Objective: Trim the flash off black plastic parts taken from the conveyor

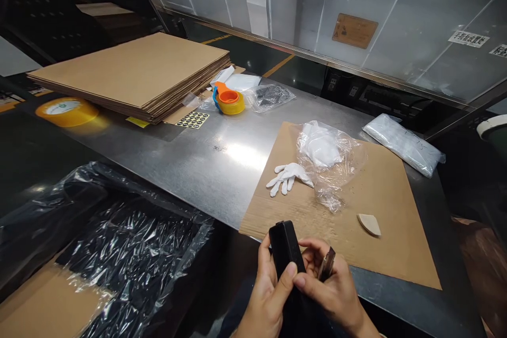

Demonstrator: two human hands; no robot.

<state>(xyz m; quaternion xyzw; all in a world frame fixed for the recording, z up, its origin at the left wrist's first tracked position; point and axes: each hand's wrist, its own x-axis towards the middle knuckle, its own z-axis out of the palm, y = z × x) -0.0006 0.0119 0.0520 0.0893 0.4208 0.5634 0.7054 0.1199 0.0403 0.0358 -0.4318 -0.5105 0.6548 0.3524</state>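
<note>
Hands meet past the near edge of the desk [222, 158]: the left hand [265, 296] wraps one black case [285, 248], thumb pressed to its face, apparently to steady it upright, while the right hand [332, 288] curls against it, pinching one small dark piece [327, 263]. One cardboard sheet [380, 211] seems laid to shield the steel; it carries one loose white glove [287, 177], one clear bag [328, 163] of more and one beige wedge [369, 224]
</note>
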